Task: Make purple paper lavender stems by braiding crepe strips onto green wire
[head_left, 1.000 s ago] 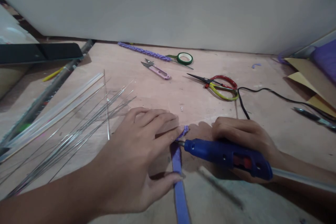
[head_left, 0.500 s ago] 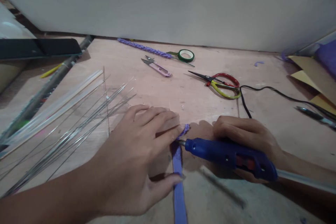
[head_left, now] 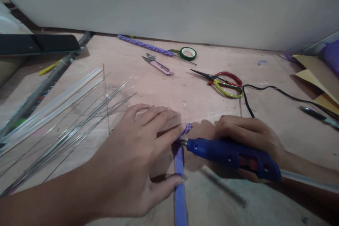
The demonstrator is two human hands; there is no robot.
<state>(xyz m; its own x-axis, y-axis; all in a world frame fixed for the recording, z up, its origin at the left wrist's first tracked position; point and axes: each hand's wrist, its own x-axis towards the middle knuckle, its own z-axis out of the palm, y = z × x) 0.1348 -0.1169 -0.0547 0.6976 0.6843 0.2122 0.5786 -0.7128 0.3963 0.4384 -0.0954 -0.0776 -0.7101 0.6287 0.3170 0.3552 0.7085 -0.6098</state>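
- The left hand (head_left: 137, 159) lies palm down, fingers spread and stretched toward the right, thumb extended along the near side.
- Its forearm runs in from the lower left corner, low and nearly flat.
- The right hand (head_left: 247, 137) is curled in a grip, knuckles up, fingers folded under.
- Its forearm enters from the right edge, low and level.

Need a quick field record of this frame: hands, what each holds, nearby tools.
left hand: flat, fingers pinning purple ribbon to table
right hand: gripping blue glue gun, nozzle at the ribbon's folded end
left of hands: wires, clear glue sticks
behind: scissors, pink snips, green tape roll, purple braid
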